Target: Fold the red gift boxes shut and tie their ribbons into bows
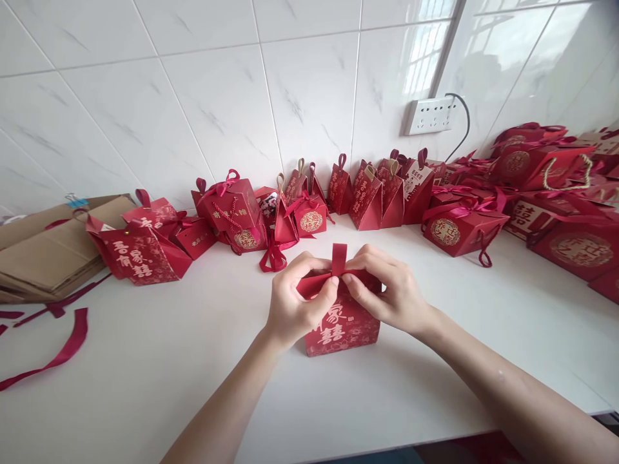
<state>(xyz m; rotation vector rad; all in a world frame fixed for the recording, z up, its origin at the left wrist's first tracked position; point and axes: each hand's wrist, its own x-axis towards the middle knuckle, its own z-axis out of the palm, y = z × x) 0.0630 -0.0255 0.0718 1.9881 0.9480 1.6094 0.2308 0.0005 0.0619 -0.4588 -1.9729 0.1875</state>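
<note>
A red gift box [344,328] with pale Chinese characters stands upright on the white table in front of me. From its top a red ribbon loop [339,258] sticks up between my hands. My left hand [300,293] pinches the box's top edge on the left, thumb at the front and fingers behind. On the other side my right hand [389,287] grips the same top edge, its thumb close to the left thumb just under the loop. The fingertips behind the box are partly hidden.
Finished-looking red boxes [367,200] line the tiled wall, with a larger pile of red boxes [580,238] at right. Flat brown cardboard [53,245] lies at left near a loose red ribbon [62,354]. A socket strip [430,116] with a cable is on the wall.
</note>
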